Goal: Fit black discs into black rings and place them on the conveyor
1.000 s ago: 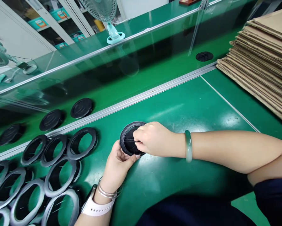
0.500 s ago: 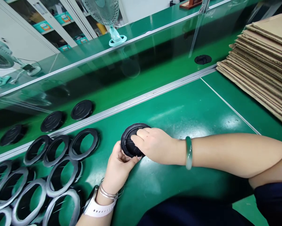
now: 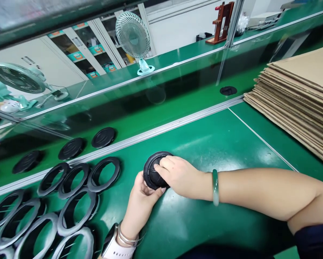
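Observation:
A black round plastic part (image 3: 150, 172) with a raised rim is tilted above the green worktop, between my two hands. My left hand (image 3: 144, 196) grips its lower left edge, the thumb along the near side and the fingers curled beneath. Across its upper right side lies my right hand (image 3: 183, 177), closed, with bent fingers pressed into the recessed inside. What the right fingertips pinch or press there is hidden. To the left, a black ring (image 3: 115, 173) stands nearest my left hand.
Several more black rings (image 3: 77, 208) crowd the worktop at left. Beyond a metal rail (image 3: 174, 123), black discs (image 3: 103, 137) lie on a green strip, with another disc (image 3: 228, 90) farther right. A cardboard stack (image 3: 293, 97) occupies the right. Green fans (image 3: 133, 36) stand behind the clear panel.
The camera has tilted up, so the scene sits lower and more of the background shows. Both hands keep hold of the black part; the right fingers have shifted slightly inside it.

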`<state>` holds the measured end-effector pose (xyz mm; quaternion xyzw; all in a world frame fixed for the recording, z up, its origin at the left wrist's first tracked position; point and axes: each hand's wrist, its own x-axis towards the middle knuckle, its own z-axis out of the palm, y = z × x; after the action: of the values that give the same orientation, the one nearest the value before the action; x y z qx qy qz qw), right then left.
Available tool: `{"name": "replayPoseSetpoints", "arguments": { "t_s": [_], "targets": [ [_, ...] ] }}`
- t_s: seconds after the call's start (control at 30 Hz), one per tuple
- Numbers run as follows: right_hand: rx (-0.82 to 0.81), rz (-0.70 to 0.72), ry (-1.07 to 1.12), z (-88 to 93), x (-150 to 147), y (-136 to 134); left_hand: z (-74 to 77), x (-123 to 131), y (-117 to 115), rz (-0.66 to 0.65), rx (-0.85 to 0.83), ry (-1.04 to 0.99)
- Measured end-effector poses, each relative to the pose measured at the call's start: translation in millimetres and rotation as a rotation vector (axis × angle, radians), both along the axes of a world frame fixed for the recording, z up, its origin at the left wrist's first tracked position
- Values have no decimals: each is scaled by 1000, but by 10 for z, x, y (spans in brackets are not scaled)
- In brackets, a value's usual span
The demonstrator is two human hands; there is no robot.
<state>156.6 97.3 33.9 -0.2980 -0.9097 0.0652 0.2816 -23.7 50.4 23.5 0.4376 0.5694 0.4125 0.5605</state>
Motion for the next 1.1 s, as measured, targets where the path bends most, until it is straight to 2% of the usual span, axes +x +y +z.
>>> {"name": "replayPoseSetpoints", "arguments": {
  "t_s": [0.1, 0.2, 0.27, 0.37, 0.5, 0.63, 0.97, 1.03, 1.1],
  "targets": [
    [-98, -83, 231, 27, 40, 95, 18, 23, 25, 88, 28, -41],
    [-396, -245, 380, -27, 42, 205, 32, 63, 29, 135, 56, -41],
    [-604, -248, 428, -89, 22, 267, 28, 85, 17, 138, 57, -26],
    [-759, -206, 525, -145, -17, 323, 8, 96, -10, 108, 41, 5],
    [-847, -249, 634, -158, -51, 346, -14, 95, -40, 78, 59, 48],
    [-862, -264, 720, -196, -67, 346, -19, 117, -55, 82, 75, 72],
    [-850, -303, 739, -222, -90, 379, -33, 95, -15, 51, 59, 7],
    [-849, -292, 731, -222, -75, 397, -36, 65, 4, 26, 53, -9],
    [-921, -213, 739, -215, -44, 407, -48, 37, 12, 3, 58, -31]
  ]
}}
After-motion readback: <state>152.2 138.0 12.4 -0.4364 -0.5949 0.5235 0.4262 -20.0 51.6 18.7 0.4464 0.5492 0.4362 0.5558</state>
